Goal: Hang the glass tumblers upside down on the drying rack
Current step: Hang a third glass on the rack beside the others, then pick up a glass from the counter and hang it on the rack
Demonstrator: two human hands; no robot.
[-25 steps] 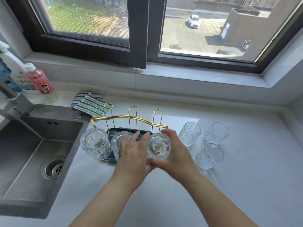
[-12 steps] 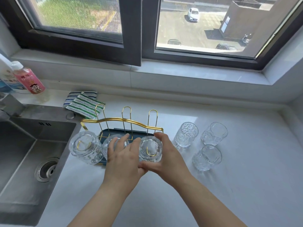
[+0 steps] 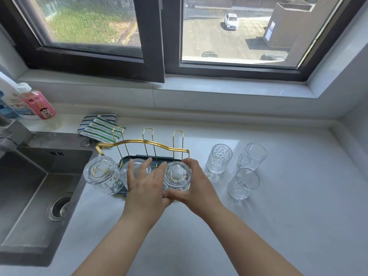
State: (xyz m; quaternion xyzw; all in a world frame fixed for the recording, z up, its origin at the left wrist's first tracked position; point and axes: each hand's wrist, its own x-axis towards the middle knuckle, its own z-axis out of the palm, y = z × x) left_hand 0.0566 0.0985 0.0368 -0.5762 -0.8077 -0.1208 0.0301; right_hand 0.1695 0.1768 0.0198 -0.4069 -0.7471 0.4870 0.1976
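A gold wire drying rack (image 3: pixel 143 143) on a dark tray stands on the white counter beside the sink. Three glass tumblers hang upside down on its front pegs: a left one (image 3: pixel 101 174), a middle one (image 3: pixel 137 168) and a right one (image 3: pixel 177 175). My right hand (image 3: pixel 196 188) wraps around the right tumbler from its right side and underneath. My left hand (image 3: pixel 146 186) has its fingers spread, touching the right tumbler's left side and partly covering the middle tumbler. Three more tumblers stand upright on the counter to the right: (image 3: pixel 219 158), (image 3: pixel 252 156), (image 3: pixel 244 183).
A steel sink (image 3: pixel 29 188) with a drain lies to the left. Folded striped cloths (image 3: pixel 99 127) lie behind the rack. A pink bottle (image 3: pixel 38 103) and a white bottle (image 3: pixel 10 96) stand at the back left. A window sill (image 3: pixel 199 90) runs along the back.
The view has shifted slightly. Both hands stay on the right tumbler, which has settled a little lower on its front peg.
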